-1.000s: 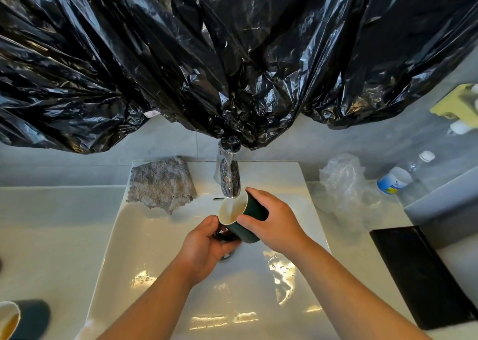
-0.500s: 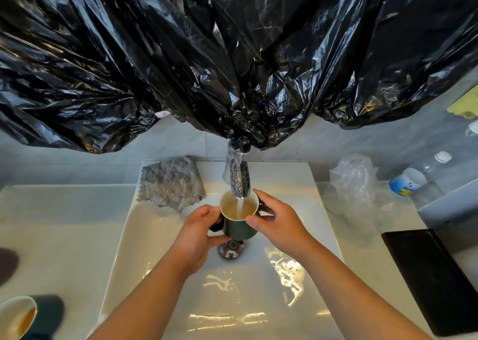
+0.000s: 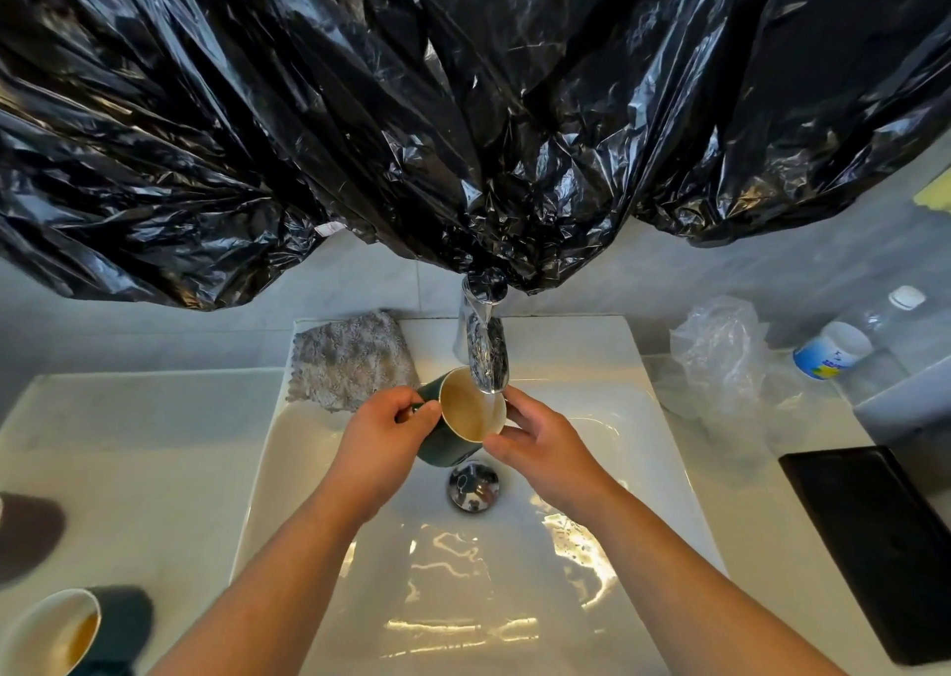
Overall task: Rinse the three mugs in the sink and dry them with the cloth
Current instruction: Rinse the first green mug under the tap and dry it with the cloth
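Fingers of your left hand [image 3: 378,444] grip the handle of the dark green ceramic mug [image 3: 465,413]; your right hand [image 3: 548,451] pinches its rim under the chrome tap [image 3: 486,361].

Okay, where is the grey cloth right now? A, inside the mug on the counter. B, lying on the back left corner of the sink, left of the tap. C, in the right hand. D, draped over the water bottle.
B: the grey cloth lies on the sink's back left rim, left of the tap; the left hand and right hand hold the mug.
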`<control>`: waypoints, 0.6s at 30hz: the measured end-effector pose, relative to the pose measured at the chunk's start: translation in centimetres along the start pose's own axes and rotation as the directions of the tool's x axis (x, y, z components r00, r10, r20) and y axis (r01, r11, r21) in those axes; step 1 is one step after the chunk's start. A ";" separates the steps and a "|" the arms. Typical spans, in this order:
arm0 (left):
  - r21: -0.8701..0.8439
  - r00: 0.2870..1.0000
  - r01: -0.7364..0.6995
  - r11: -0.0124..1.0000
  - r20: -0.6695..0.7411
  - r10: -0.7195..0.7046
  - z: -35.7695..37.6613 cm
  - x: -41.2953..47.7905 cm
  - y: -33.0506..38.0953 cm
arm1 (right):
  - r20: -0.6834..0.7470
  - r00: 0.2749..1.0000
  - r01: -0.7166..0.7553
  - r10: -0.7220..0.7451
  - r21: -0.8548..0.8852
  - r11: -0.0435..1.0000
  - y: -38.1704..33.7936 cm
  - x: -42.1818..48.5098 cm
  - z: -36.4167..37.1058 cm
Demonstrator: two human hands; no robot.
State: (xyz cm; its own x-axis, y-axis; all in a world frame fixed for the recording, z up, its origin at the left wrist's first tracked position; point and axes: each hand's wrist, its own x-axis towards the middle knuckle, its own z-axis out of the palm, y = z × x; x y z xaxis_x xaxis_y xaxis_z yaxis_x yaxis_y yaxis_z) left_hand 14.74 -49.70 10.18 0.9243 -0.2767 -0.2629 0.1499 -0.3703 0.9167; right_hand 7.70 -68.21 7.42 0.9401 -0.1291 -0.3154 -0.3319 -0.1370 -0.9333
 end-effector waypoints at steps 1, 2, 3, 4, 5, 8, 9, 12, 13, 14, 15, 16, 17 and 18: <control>-0.009 1.000 0.001 1.000 0.004 -0.001 0.0 0.1 -0.1 | -0.004 1.000 -0.004 0.004 0.005 1.000 0.1 0.0 -0.1; -0.023 1.000 0.000 1.000 0.012 0.000 0.0 0.1 -0.2 | -0.005 1.000 -0.003 0.003 0.017 1.000 0.1 -0.1 -0.2; -0.042 1.000 -0.003 0.999 0.022 0.004 0.1 0.2 -0.4 | -0.005 1.000 0.001 0.000 0.029 1.000 0.2 -0.1 -0.3; -0.055 1.000 -0.004 0.998 0.028 0.006 0.1 0.1 -0.5 | -0.009 1.000 0.004 -0.004 0.032 0.999 0.2 -0.2 -0.4; -0.065 1.000 -0.003 0.998 0.029 0.005 0.3 0.1 -0.6 | -0.014 1.000 0.004 -0.004 0.025 1.000 0.2 -0.3 -0.5; -0.126 0.999 0.033 0.991 0.035 -0.029 0.8 0.0 -1.0 | -0.005 0.999 -0.041 0.041 0.076 0.996 0.2 -0.4 -1.0; -0.165 0.998 0.052 0.985 0.046 -0.045 1.0 -0.1 -1.2 | 0.005 0.995 -0.097 0.097 0.176 0.980 0.1 -0.3 -1.3; -0.296 0.990 0.095 0.950 0.127 -0.060 1.3 -0.6 -1.5 | 0.070 0.934 -0.345 0.352 0.443 0.828 -0.4 0.4 -1.5; -0.321 0.986 0.107 0.941 0.159 -0.058 1.4 -0.7 -1.7 | 0.100 0.899 -0.426 0.427 0.428 0.797 -0.4 0.6 -1.5; -0.330 0.981 0.111 0.937 0.186 -0.051 1.5 -0.8 -1.9 | 0.138 0.866 -0.493 0.480 0.387 0.779 -0.4 0.8 -1.5; -0.330 0.977 0.114 0.937 0.208 -0.046 1.5 -0.9 -2.2 | 0.185 0.841 -0.539 0.508 0.363 0.761 -0.4 0.9 -1.4; -0.331 0.973 0.122 0.936 0.224 -0.048 1.6 -0.8 -2.5 | 0.217 0.830 -0.557 0.514 0.375 0.741 -0.3 0.9 -1.3; -0.325 0.969 0.135 0.936 0.242 -0.055 1.5 -0.9 -2.7 | 0.226 0.832 -0.553 0.506 0.416 0.722 -0.1 0.9 -1.1; -0.308 0.963 0.148 0.940 0.260 -0.066 1.6 -1.0 -2.9 | 0.214 0.844 -0.531 0.491 0.462 0.711 0.2 0.9 -1.0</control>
State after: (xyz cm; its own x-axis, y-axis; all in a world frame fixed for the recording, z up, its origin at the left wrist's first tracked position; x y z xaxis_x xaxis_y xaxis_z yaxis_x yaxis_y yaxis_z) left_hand 12.84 -49.79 7.34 0.7892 -0.4726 -0.3921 0.3856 -0.1155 0.9154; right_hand 8.40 -69.35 7.16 0.6470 0.0342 -0.7617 -0.6994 0.4246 -0.5750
